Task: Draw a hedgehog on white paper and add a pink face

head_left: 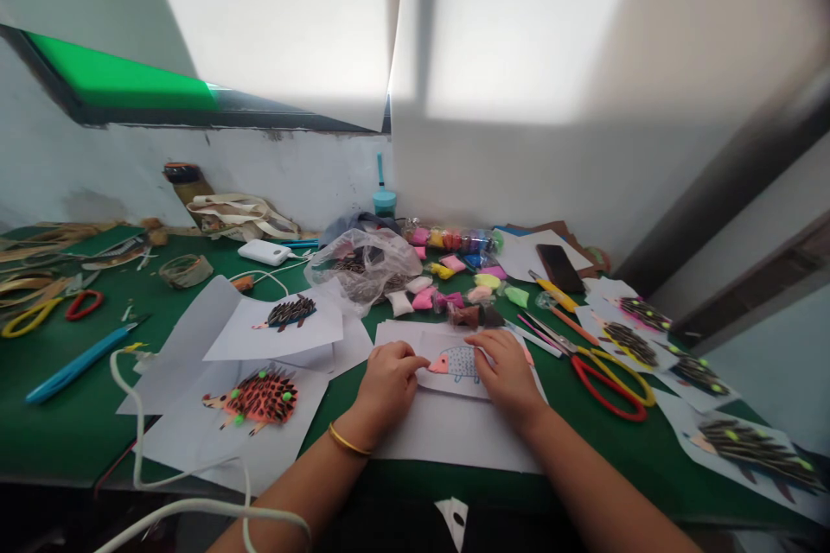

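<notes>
A small sheet with a hedgehog drawing (462, 363) lies on larger white paper (454, 436) in front of me. The hedgehog's face is covered in pink clay (442, 365); its body is blue outline and dots. My left hand (392, 380) has its fingers drawn together, with the index fingertip at the clay snout. My right hand (506, 371) rests over the drawing's right side, fingers bent and apart, fingertips on the paper near the hedgehog's back. A bit of pink clay (528, 355) shows beside the right hand. The hedgehog's rear is hidden under that hand.
Behind the paper lie several clay packets (424, 299) and a plastic bag (363, 263). Scissors (609, 380), a phone (558, 268) and hedgehog pictures (700, 376) are at right. At left are a finished hedgehog sheet (259, 397), a blue craft knife (81, 365) and a white cable (138, 423).
</notes>
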{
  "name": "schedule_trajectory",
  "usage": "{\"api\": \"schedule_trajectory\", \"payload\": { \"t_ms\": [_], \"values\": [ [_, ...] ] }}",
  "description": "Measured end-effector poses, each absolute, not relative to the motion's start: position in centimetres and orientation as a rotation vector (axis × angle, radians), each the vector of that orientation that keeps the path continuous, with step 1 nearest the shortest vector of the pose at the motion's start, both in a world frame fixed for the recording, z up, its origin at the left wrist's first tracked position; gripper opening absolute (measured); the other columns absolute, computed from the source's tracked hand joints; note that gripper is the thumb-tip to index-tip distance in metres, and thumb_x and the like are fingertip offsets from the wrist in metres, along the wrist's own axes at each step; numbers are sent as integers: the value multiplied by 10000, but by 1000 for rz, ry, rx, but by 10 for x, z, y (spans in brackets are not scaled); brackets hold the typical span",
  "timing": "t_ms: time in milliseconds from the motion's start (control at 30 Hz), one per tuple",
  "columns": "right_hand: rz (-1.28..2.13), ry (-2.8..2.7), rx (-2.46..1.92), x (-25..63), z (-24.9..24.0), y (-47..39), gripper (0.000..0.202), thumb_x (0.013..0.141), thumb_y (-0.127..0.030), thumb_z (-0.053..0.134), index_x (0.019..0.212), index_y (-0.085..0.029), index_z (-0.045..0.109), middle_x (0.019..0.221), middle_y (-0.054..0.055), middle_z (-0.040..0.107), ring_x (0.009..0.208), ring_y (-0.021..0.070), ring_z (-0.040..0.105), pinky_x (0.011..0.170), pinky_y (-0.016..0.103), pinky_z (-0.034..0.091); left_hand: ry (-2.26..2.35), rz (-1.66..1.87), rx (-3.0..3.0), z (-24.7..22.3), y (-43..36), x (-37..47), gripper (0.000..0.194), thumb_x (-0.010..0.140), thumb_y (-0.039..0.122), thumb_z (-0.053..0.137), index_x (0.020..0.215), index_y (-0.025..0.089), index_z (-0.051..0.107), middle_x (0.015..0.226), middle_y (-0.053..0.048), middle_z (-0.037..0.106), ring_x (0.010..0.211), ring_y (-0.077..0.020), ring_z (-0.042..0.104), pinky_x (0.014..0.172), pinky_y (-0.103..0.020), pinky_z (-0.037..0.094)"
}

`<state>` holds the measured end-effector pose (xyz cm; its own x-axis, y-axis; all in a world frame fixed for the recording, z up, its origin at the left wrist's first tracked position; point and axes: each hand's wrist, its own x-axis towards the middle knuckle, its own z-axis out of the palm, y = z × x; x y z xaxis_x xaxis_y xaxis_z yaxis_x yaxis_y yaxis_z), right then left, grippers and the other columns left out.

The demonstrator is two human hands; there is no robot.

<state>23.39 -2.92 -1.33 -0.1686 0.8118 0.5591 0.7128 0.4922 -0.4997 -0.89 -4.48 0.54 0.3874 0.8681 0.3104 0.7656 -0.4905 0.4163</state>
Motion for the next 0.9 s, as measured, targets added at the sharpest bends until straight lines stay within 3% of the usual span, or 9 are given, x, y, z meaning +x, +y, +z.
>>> {"api": "schedule_trajectory", "payload": {
  "t_ms": [400, 700, 900],
  "values": [
    [137, -1873, -1303, 235, -10, -29, 275, 873, -180, 476, 1024, -220, 703, 994, 75, 686, 985, 251, 588, 879, 414, 462, 1442, 765, 2488, 4, -45, -7, 416, 793, 43, 533, 1096, 276, 699, 1134, -57, 621, 1084, -235, 544, 982, -407, 411],
    [136, -1865, -1317, 236, -10, -29, 263, 880, -193, 478, 1017, -219, 701, 990, 75, 687, 984, 252, 593, 871, 411, 467, 1439, 722, 2484, 3, -46, -7, 386, 789, 41, 555, 988, 312, 744, 1140, -45, 627, 1109, -242, 542, 1002, -434, 398],
    [98, -1851, -1314, 241, -15, -24, 270, 872, -185, 472, 1006, -209, 705, 997, 79, 693, 977, 249, 599, 880, 417, 467, 1419, 774, 2436, 6, -44, -7, 483, 804, 8, 475, 1197, 247, 620, 1152, -45, 670, 1094, -203, 592, 1081, -451, 347]
  ]
}}
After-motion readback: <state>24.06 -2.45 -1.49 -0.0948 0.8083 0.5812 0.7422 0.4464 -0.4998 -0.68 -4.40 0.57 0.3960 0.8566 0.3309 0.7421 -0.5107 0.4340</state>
